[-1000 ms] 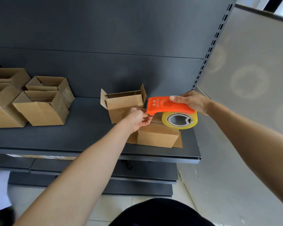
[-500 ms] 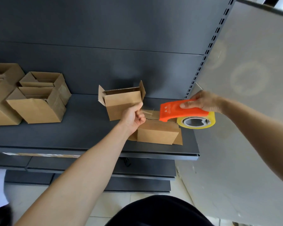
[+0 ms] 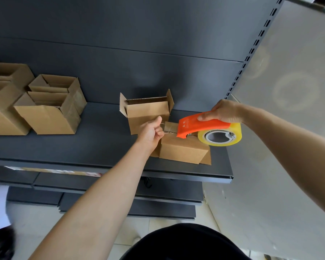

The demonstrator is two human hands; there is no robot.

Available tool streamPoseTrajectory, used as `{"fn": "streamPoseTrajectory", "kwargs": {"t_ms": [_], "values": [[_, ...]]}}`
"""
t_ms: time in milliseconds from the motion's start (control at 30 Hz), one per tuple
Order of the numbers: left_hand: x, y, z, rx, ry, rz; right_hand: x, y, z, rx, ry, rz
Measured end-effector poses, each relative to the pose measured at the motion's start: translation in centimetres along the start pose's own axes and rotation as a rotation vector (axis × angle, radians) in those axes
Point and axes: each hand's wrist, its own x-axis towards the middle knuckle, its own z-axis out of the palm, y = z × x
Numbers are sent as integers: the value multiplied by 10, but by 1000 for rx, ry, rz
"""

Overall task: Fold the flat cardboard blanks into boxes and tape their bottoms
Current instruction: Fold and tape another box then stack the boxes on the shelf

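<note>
A small cardboard box (image 3: 182, 150) lies bottom up near the front right of the dark shelf (image 3: 94, 145). My right hand (image 3: 224, 111) grips an orange tape dispenser (image 3: 199, 126) with a yellowish tape roll (image 3: 220, 136), held over the box's right end. My left hand (image 3: 151, 131) pinches the free end of a clear tape strip (image 3: 170, 127) at the box's left end. The strip stretches from my fingers to the dispenser above the box's bottom. Behind stands another folded box (image 3: 147, 114), open at the top with its flaps up.
Several folded open-topped boxes (image 3: 49, 107) stand at the shelf's left. Lower shelves (image 3: 120, 194) jut out below. A pale wall panel (image 3: 289, 91) closes the right side, beside a slotted upright (image 3: 251, 51). The shelf's front edge runs just below the box.
My right hand has pulled the dispenser to the right, away from my left hand, and a strip of tape now spans the box. My left hand stayed at the box's left end.
</note>
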Motion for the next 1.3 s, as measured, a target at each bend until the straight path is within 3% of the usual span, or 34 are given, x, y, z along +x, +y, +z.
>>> {"fn": "streamPoseTrajectory", "kwargs": {"t_ms": [167, 400, 933, 1300], "values": [[5, -2, -5, -16, -12, 1, -1, -6, 1, 1, 4, 17], [14, -15, -13, -350, 22, -51, -1, -20, 2, -22, 2, 29], [42, -9, -37, 457, 58, -138, 0, -30, 4, -49, 5, 37], [34, -14, -27, 627, -1, -280, 6, -30, 9, -6, 37, 38]]}}
